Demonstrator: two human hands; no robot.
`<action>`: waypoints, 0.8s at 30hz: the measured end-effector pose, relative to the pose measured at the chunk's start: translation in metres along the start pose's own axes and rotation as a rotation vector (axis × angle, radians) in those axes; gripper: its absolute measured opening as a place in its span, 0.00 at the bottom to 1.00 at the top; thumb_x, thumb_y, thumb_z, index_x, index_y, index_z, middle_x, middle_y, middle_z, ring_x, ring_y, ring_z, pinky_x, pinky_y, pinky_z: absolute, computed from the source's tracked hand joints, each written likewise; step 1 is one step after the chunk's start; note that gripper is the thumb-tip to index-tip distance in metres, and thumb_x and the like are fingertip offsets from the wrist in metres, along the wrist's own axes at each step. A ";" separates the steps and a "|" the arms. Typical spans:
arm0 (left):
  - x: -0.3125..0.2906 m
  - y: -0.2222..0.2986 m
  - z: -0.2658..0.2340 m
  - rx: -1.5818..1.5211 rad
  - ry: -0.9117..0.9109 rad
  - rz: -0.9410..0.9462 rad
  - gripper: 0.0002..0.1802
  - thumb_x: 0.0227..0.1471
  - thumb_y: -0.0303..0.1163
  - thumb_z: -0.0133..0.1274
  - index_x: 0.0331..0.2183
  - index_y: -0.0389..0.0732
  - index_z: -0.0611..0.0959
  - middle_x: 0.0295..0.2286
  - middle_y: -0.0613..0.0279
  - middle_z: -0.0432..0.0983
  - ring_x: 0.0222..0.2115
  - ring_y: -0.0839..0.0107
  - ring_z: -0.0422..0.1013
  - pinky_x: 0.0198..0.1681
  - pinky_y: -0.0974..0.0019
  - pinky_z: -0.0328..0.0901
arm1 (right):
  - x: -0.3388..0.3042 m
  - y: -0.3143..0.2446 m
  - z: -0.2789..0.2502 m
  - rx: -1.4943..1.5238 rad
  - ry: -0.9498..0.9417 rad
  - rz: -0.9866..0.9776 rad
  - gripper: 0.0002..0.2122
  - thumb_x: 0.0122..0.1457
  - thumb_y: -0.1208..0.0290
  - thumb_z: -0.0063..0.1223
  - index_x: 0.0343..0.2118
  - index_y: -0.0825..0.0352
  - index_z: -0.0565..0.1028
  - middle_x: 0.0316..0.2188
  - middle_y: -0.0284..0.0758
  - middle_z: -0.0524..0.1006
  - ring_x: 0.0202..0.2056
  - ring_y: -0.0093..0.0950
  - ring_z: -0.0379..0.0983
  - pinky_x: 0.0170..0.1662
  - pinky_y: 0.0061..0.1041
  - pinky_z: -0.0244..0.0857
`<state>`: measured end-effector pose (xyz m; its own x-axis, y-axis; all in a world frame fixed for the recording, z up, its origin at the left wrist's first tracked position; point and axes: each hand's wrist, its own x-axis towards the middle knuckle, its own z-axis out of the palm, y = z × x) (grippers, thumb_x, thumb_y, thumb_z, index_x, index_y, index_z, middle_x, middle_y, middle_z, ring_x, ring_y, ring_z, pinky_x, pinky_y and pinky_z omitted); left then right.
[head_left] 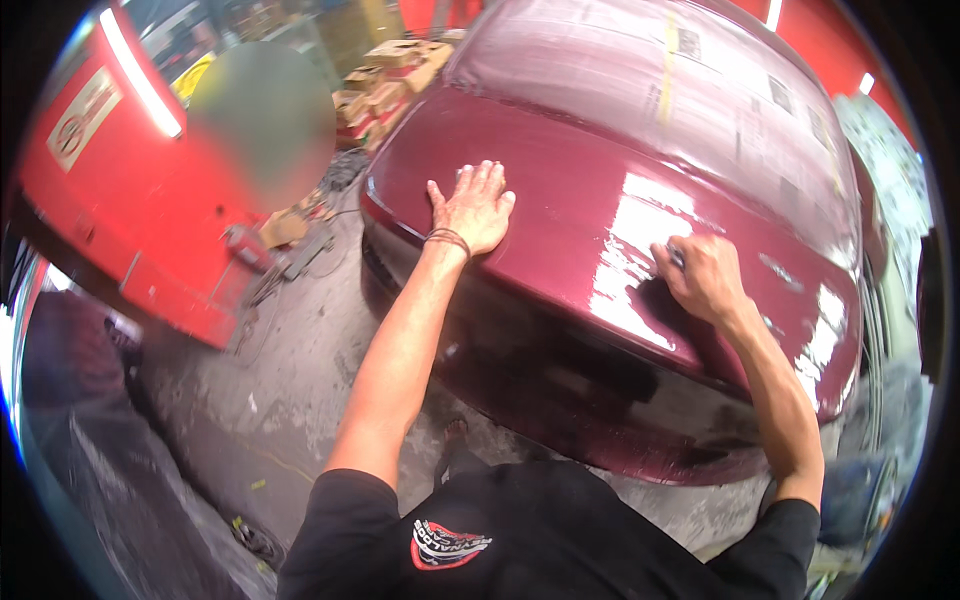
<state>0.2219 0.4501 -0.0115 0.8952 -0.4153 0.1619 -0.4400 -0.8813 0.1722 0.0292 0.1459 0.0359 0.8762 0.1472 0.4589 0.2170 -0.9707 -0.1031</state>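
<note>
Risking scuffs if its knuckles are dragging across the finish, the right hand [705, 275] is curling fist-like at one o'clock from the black shirt [575, 535]; I cannot tell what it is pinching. The left hand [472, 210], just short of twelve, is lying palm-down, fingers slightly spread, on the glossy maroon car panel [560, 180], which is spanning eleven to two. Beyond, toward half past twelve, a hazy window [600, 65] is rising.

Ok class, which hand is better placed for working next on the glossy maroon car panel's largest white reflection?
Probably the right bare hand: its curled fingers are at the reflection, while the left bare hand lies spread on the panel, farther left.
</note>
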 end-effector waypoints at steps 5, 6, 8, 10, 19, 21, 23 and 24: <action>-0.007 -0.008 0.010 -0.211 0.053 0.263 0.35 0.73 0.52 0.32 0.72 0.45 0.64 0.72 0.56 0.58 0.74 0.53 0.48 0.74 0.27 0.33 | 0.040 -0.005 0.024 -0.144 0.016 0.278 0.19 0.70 0.52 0.54 0.31 0.65 0.79 0.30 0.41 0.82 0.36 0.44 0.81 0.42 0.45 0.72; -0.011 -0.010 0.007 -0.290 0.036 0.289 0.35 0.73 0.51 0.33 0.72 0.45 0.63 0.72 0.55 0.58 0.74 0.54 0.49 0.74 0.29 0.31 | 0.043 -0.007 0.026 -0.167 -0.001 0.305 0.17 0.69 0.53 0.54 0.37 0.63 0.81 0.37 0.39 0.83 0.44 0.41 0.80 0.52 0.47 0.68; -0.010 -0.015 0.010 -0.459 0.052 0.304 0.33 0.75 0.53 0.33 0.72 0.49 0.65 0.71 0.58 0.61 0.74 0.55 0.51 0.74 0.30 0.31 | 0.042 -0.016 0.030 -0.283 0.023 0.333 0.15 0.67 0.54 0.57 0.45 0.61 0.82 0.46 0.37 0.82 0.53 0.39 0.77 0.59 0.47 0.64; -0.012 -0.019 0.002 -0.579 0.007 0.312 0.35 0.75 0.54 0.33 0.72 0.46 0.63 0.71 0.56 0.60 0.74 0.55 0.51 0.75 0.32 0.28 | 0.037 -0.032 0.038 -0.342 0.247 0.247 0.16 0.64 0.57 0.60 0.51 0.58 0.82 0.51 0.38 0.80 0.57 0.39 0.73 0.63 0.47 0.62; -0.044 0.059 -0.034 -1.290 -0.212 0.732 0.45 0.73 0.62 0.22 0.74 0.39 0.51 0.75 0.50 0.44 0.76 0.54 0.35 0.76 0.42 0.25 | 0.023 -0.173 0.040 1.083 0.498 0.501 0.40 0.73 0.49 0.53 0.77 0.68 0.50 0.75 0.48 0.54 0.75 0.38 0.50 0.74 0.39 0.50; -0.045 0.073 -0.032 -1.357 -0.431 0.828 0.52 0.67 0.69 0.18 0.74 0.36 0.48 0.75 0.50 0.38 0.76 0.56 0.30 0.76 0.47 0.25 | 0.017 -0.179 0.047 1.186 0.722 0.390 0.44 0.73 0.50 0.54 0.77 0.69 0.43 0.78 0.47 0.47 0.77 0.37 0.45 0.75 0.39 0.47; -0.049 0.110 -0.035 -1.438 -0.663 0.971 0.60 0.62 0.76 0.13 0.74 0.34 0.44 0.76 0.50 0.32 0.76 0.58 0.26 0.77 0.52 0.25 | 0.001 -0.168 0.043 1.164 0.875 0.502 0.43 0.72 0.52 0.55 0.77 0.69 0.42 0.78 0.46 0.47 0.76 0.37 0.46 0.75 0.37 0.49; -0.046 0.125 -0.037 -1.410 -0.724 0.997 0.59 0.64 0.75 0.16 0.73 0.32 0.48 0.75 0.47 0.36 0.76 0.56 0.30 0.77 0.53 0.28 | -0.013 -0.160 0.036 1.135 0.969 0.560 0.43 0.72 0.53 0.55 0.77 0.68 0.42 0.77 0.46 0.48 0.76 0.36 0.47 0.75 0.37 0.49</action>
<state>0.1233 0.3676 0.0382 -0.0083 -0.9289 0.3703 -0.1413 0.3677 0.9192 -0.0011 0.3065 0.0146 0.4551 -0.7649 0.4559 0.5579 -0.1541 -0.8155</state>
